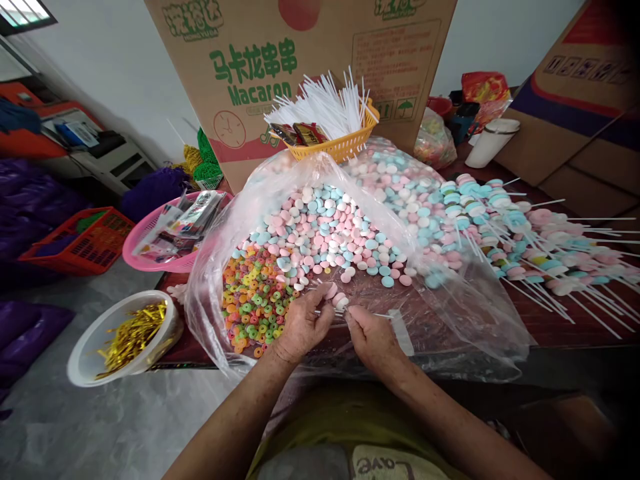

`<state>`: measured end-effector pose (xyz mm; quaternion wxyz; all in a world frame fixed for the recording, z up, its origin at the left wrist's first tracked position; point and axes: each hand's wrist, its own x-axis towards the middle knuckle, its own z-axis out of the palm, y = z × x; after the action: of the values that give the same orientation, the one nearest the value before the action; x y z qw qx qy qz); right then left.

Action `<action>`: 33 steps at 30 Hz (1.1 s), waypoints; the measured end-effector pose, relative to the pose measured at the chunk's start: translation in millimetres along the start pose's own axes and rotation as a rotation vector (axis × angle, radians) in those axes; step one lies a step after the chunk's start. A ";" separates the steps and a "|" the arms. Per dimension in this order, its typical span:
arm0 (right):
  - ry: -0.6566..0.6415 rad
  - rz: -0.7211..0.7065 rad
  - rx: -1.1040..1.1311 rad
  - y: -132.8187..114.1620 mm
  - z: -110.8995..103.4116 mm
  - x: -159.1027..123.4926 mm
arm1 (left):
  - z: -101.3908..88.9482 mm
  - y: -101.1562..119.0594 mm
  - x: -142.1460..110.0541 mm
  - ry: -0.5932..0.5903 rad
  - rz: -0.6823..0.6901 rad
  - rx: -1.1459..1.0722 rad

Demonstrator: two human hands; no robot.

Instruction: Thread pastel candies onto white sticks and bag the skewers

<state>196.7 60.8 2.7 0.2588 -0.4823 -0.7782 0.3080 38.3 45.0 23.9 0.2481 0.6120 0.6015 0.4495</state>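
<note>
My left hand [303, 327] is closed around one end of a candy skewer [340, 301], with pink and white round pieces threaded side by side on a thin white stick. My right hand [375, 340] pinches at the other end, where the stick [383, 315] pokes out to the right. Just beyond the hands, pink, blue and white puffy round candies [330, 223] lie heaped on an opened clear plastic bag [440, 333]. Beside my left hand is a pile of small colourful ring-shaped candies [260, 300].
Finished-looking skewers [540, 247] are stacked at the right. A yellow basket [345, 143] of white sticks stands behind the candies, against a big carton [250, 80]. At the left are a pink basket [135, 250] with packets and a white tub [80, 353] of gold twist ties.
</note>
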 end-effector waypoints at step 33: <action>-0.249 0.072 0.128 16.9 2.8 -3.7 | -44.5 -43.6 7.2 0.000 -0.462 0.228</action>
<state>206.2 62.7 -11.9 0.1796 -0.4504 -0.7652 0.4236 -22.8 48.1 9.9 0.2736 0.4825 0.7721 0.3101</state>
